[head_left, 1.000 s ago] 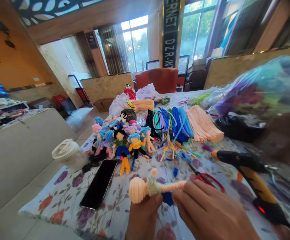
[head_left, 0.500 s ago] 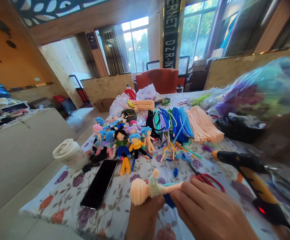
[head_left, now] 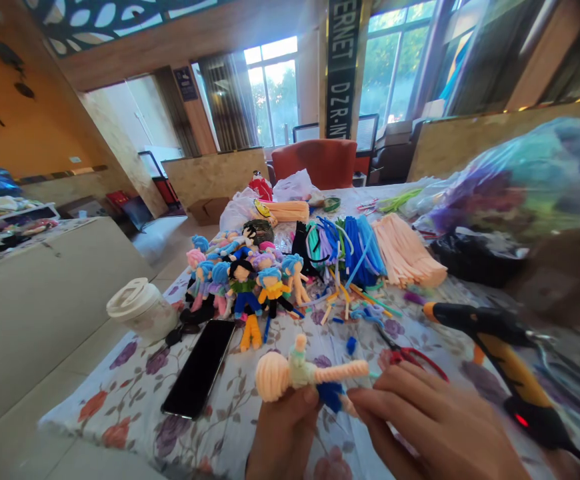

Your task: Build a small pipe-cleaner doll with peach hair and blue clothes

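Observation:
My left hand [head_left: 287,427] is closed around a small pipe-cleaner doll [head_left: 273,377] lying sideways, its round peach head to the left. The doll has a pale green top, one bare peach leg [head_left: 343,371] pointing right, and dark blue on the other leg [head_left: 331,395]. My right hand [head_left: 425,417] is beside the leg ends, fingers bent together. A bit of pale aqua pipe cleaner [head_left: 373,375] shows between the bare leg's tip and these fingers, which seem to grip it; their tips also touch the blue-clad leg's end. The right thumb is mostly hidden.
Right of my hands lie red-handled scissors [head_left: 417,360] and a hot glue gun [head_left: 500,360] with a red light. A phone [head_left: 199,369], a lidded white cup [head_left: 143,308], finished dolls [head_left: 244,287] and pipe-cleaner bundles [head_left: 357,247] occupy the flowered tablecloth [head_left: 135,400].
My right fingers have come off the bare peach leg and moved slightly down and right. That leg now shows whole. The doll has shifted a little left in my left hand.

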Motion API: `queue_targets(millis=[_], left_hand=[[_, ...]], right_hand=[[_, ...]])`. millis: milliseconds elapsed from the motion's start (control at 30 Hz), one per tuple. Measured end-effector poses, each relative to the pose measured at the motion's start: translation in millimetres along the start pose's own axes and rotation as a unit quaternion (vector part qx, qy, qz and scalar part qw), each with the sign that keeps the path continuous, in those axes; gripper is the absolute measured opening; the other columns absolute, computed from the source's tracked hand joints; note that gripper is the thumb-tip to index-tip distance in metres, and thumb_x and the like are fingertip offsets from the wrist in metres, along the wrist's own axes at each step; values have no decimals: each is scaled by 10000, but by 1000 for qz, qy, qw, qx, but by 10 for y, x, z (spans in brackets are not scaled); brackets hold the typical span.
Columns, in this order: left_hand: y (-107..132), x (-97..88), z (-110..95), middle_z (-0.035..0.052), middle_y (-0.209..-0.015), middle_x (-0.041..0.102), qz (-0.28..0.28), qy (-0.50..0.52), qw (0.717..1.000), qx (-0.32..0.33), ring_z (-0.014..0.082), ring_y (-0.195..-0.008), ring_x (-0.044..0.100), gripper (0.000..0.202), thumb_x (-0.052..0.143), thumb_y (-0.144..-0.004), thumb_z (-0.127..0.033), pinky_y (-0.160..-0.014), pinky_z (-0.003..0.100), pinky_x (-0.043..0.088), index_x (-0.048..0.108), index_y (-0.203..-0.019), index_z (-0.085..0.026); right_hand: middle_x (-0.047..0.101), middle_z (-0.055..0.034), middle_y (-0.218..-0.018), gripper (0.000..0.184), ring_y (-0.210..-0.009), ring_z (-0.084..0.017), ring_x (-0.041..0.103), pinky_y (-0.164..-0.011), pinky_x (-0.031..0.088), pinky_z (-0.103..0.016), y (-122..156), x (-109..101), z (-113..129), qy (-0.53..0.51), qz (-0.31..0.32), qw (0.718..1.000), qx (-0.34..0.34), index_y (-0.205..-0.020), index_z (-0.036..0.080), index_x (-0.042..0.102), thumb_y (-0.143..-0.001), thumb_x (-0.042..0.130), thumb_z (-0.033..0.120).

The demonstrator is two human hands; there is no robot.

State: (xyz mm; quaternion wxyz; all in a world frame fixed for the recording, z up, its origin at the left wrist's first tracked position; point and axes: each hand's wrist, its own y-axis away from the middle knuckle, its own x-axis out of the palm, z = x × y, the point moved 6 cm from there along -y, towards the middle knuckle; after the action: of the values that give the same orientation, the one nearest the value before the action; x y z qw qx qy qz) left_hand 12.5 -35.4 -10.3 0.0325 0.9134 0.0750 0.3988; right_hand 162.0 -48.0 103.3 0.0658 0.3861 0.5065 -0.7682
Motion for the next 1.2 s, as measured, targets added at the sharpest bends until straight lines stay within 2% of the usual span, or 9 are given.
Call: queue_targets(millis=[200, 433, 500, 600, 767, 833, 967, 1067, 1200], left_hand=[[31, 124, -32, 78, -837, 750, 24, -4, 1000, -12, 279, -882, 664, 178, 790, -640, -201, -891, 421, 477, 759, -809, -156], [35, 117, 18, 65, -839, 741, 16, -7, 1000, -11, 309, -977, 645, 182, 804, -613, -187, -922, 421, 468, 746, -784, -161], [41, 102, 63, 68, -937, 727, 13, -7, 1000, -13, 292, -984, 640, 228, 775, -686, -236, -914, 413, 481, 728, -893, -151], [53, 68, 116, 79, -1163, 639, 10, -7, 1000, -21, 252, -999, 625, 319, 626, -859, -324, -854, 433, 522, 620, -1136, -167], [48, 7, 98, 99, -1243, 586, -6, 6, 1000, -16, 235, -1016, 616, 341, 560, -907, -326, -830, 451, 534, 557, -1217, -182], [45, 5, 89, 72, -1161, 633, -14, 16, 1000, -10, 219, -981, 626, 301, 629, -862, -301, -837, 414, 529, 608, -1146, -205], [47, 46, 98, -1, -791, 694, -8, 69, 998, -1, 168, -797, 638, 237, 822, -622, -183, -824, 311, 499, 721, -833, -221], [36, 61, 105, 8, -769, 698, 2, 93, 996, 3, 162, -766, 630, 233, 824, -609, -178, -772, 297, 497, 738, -822, -218], [15, 57, 121, 8, -746, 681, 5, 92, 996, -3, 156, -720, 617, 230, 828, -596, -182, -714, 283, 490, 726, -799, -214]], right_hand=[[650, 17, -733, 254, -651, -136, 589, -625, 403, -285, -8, 40, 27, 15, -19, 1000, -11, -885, 213, 647, -993, 417, 235], [620, 23, -647, 382, -595, -129, 574, -585, 392, -304, -64, 9, 107, 72, -31, 997, -26, -828, 216, 668, -1013, 339, 273], [606, 22, -622, 418, -580, -131, 566, -568, 377, -312, -62, 11, 124, 93, -31, 995, -30, -794, 218, 665, -1017, 316, 276], [586, 24, -607, 392, -554, -140, 545, -551, 362, -318, -31, 37, 146, 123, -21, 991, -43, -807, 221, 662, -1004, 325, 244], [549, 27, -611, 262, -535, -136, 540, -540, 367, -306, 39, 142, 168, 156, 10, 986, -62, -868, 213, 659, -936, 412, 159], [551, 23, -622, 244, -545, -133, 550, -538, 386, -294, 52, 172, 157, 145, 11, 988, -55, -862, 216, 661, -927, 433, 159], [572, 21, -633, 183, -536, -117, 550, -497, 412, -250, 73, 163, 102, 45, -16, 998, -26, -899, 217, 668, -918, 491, 175], [615, 5, -711, 150, -595, -98, 589, -519, 450, -192, 103, 127, 43, -54, -43, 998, 9, -924, 199, 658, -855, 568, 102], [610, -10, -758, 89, -632, -105, 610, -537, 471, -186, 146, 140, -16, -83, -50, 992, 77, -856, 206, 640, -834, 602, 128]])
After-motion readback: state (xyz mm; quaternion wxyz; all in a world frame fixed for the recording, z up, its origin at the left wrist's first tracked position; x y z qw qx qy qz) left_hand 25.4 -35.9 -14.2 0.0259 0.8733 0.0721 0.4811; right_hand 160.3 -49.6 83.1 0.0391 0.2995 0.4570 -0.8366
